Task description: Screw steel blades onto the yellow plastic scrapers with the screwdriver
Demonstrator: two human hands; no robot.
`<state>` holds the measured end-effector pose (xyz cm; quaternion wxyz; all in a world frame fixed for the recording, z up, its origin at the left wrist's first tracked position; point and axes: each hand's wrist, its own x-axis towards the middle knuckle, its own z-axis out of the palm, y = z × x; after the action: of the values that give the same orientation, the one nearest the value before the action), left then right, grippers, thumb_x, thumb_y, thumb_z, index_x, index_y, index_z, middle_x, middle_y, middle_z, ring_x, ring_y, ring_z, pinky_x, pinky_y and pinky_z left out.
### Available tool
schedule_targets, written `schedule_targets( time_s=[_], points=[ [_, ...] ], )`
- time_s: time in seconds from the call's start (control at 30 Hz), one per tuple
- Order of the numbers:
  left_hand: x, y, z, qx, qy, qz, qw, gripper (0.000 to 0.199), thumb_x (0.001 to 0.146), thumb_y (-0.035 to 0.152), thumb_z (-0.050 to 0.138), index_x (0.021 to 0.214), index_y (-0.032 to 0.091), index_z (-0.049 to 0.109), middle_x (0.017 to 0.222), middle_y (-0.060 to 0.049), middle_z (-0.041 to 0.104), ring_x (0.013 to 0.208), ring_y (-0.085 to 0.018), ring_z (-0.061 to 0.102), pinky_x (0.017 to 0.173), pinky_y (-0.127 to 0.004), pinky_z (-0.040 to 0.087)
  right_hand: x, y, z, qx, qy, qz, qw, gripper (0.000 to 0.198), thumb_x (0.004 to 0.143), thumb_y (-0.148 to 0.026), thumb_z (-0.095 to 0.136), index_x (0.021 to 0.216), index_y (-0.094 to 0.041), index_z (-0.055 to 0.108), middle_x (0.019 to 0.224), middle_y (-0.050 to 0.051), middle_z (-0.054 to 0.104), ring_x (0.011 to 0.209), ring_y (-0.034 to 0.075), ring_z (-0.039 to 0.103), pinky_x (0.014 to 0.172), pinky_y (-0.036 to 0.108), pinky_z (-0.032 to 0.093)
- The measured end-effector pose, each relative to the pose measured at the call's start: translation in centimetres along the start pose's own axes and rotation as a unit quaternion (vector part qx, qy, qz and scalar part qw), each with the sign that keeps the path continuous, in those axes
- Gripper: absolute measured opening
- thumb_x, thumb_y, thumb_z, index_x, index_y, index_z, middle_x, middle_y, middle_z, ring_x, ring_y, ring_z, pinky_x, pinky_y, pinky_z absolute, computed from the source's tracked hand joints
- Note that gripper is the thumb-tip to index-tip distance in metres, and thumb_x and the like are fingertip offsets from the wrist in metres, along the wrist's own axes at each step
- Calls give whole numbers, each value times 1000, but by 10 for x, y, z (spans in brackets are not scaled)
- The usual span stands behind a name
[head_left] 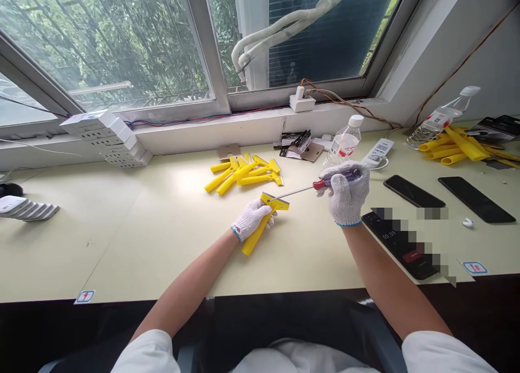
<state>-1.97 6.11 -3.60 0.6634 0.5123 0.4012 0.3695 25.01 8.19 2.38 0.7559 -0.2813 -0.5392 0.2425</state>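
Note:
My left hand (252, 219), in a white knit glove, grips a yellow scraper (255, 236) just below its head, its handle slanting down toward me. In my gloved right hand (348, 194) is a screwdriver (319, 184) with a red and purple handle. Its long thin shaft points left, and the tip meets the scraper head near its left end. Whether the tip sits in a screw is too small to tell. Beyond my hands lies a pile of several yellow scrapers (247, 173), some showing metal blade edges.
Behind the pile are black packaging cards (298, 144). A water bottle (343, 141) and a power strip (377, 153) stand beyond my right hand. Phones (414, 191) lie to the right, near yellow tubes (459, 147) and a tilted bottle (441, 118). White boxes (109, 137) lean at the back left.

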Motion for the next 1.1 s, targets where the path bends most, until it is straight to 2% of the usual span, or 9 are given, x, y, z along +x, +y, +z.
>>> schedule_targets(
  time_s=[0.2,0.43,0.6,0.77,0.87,1.1],
  points=[
    [-4,4,3,44,2,-28,999,28,91,33,70,112,14,67,99,-10,75,66,-17,72,63,-33,61,3,-2,-1,13,-17,-15,1000,27,101,-41,79,112,-32,55,89,-5,79,45,15,63,39,28,52],
    [-5,8,2,14,-21,-25,999,31,89,37,73,110,14,68,100,-10,75,65,-16,71,61,-31,60,4,0,0,13,24,4,1000,30,98,-42,79,111,-31,55,86,-3,78,55,18,69,36,25,50],
    [-4,8,0,-5,-37,-32,999,33,88,37,74,111,15,69,99,-9,75,63,-15,70,60,-30,59,9,1,-4,-7,33,-8,999,38,95,-52,81,109,-30,53,85,-5,77,47,14,62,37,25,49],
    [-6,11,3,-4,-32,-35,999,33,88,37,75,112,14,70,100,-10,75,64,-15,70,60,-31,59,7,-1,-4,-11,43,0,999,40,94,-55,80,109,-30,52,84,-4,72,57,17,69,45,27,55],
    [-7,13,4,-2,-31,-33,999,32,89,37,75,111,15,70,101,-10,75,65,-15,70,60,-30,59,5,-3,-1,-20,38,13,999,42,92,-58,80,108,-31,50,84,-3,71,58,19,70,44,29,54],
    [-8,14,7,6,-17,-35,999,26,89,33,72,108,15,67,97,-9,75,64,-16,71,60,-30,61,3,-8,-1,-29,14,-6,999,37,95,-55,80,107,-33,53,84,-3,75,46,17,61,38,29,46]
  ],
)
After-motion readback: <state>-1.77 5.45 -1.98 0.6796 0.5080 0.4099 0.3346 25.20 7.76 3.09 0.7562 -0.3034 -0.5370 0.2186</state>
